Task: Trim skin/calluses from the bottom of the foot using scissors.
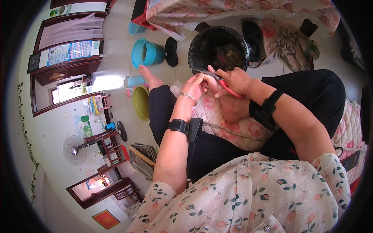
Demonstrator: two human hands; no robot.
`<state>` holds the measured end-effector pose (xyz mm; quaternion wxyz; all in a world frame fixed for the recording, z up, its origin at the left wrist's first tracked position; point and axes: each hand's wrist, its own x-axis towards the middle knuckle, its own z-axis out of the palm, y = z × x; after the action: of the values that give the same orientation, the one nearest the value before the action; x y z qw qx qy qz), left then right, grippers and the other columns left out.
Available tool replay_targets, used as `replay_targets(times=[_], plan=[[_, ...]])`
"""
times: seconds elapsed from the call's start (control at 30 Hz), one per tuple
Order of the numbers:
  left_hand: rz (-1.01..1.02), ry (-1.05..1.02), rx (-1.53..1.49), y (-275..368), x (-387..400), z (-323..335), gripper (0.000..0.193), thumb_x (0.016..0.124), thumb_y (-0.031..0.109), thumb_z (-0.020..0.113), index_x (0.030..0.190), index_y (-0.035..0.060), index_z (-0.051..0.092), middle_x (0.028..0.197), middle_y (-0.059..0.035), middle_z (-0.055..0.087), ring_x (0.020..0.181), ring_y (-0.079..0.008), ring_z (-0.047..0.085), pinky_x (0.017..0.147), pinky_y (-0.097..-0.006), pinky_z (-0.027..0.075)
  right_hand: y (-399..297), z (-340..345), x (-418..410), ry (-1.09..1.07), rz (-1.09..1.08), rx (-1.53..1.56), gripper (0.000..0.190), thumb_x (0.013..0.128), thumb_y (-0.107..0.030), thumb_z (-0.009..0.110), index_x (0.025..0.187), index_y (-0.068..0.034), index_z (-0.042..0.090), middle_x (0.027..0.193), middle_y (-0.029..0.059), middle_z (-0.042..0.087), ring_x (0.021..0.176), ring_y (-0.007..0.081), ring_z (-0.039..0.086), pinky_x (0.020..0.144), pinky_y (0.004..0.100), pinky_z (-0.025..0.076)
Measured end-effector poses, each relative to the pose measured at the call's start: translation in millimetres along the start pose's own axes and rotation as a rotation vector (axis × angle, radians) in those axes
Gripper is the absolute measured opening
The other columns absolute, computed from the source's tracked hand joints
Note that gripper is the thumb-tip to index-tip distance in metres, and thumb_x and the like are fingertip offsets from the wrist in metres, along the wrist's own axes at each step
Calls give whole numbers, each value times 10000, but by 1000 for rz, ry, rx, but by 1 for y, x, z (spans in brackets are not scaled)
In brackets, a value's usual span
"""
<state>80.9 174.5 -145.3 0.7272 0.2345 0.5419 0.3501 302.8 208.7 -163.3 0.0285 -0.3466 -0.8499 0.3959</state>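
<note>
My right hand (237,80) is closed around red-handled scissors (228,87). Their metal blades reach left above the toes of my drawn-up bare foot (233,107), over the near rim of a black bucket (193,52). With its thumb and fingers, my left hand (193,86) grips the front of that foot at the toes; the exact hold is partly hidden. A bangle circles my left wrist, and both forearms carry black straps with devices. Under the foot lies a quilted floral cover (209,106). Dark scraps lie inside the bucket.
Left of the bucket are a dark slipper (171,51), a blue bucket (151,54) and a yellow-green basin (141,103). A printed cloth or sack (287,48) lies right of it. A floral tablecloth (233,8) hangs beyond. My other bare foot (150,77) rests leftward.
</note>
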Motion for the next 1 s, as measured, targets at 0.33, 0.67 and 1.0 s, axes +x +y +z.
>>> replay_targets(times=[0.33,0.67,1.0], plan=[[-11,116,63,5,1,9,197,937,241,500,974,67,584,882,-35,567,780,-142,505,620,-274,402,2,6,0,36,0,-19,854,670,-731,564,1161,-50,409,879,185,638,878,325,613,843,378,395],[-8,42,-7,-1,2,-1,223,933,279,508,943,70,582,873,-42,575,765,-143,500,626,-280,404,-3,-4,-1,-35,43,52,856,677,-696,590,1215,-57,397,872,213,643,837,367,616,846,378,407],[6,89,41,3,4,5,176,928,223,524,985,66,576,856,-38,561,745,-143,504,608,-284,414,-3,1,2,-11,11,-83,945,687,-706,575,1320,-66,288,914,188,629,908,314,612,866,392,398]])
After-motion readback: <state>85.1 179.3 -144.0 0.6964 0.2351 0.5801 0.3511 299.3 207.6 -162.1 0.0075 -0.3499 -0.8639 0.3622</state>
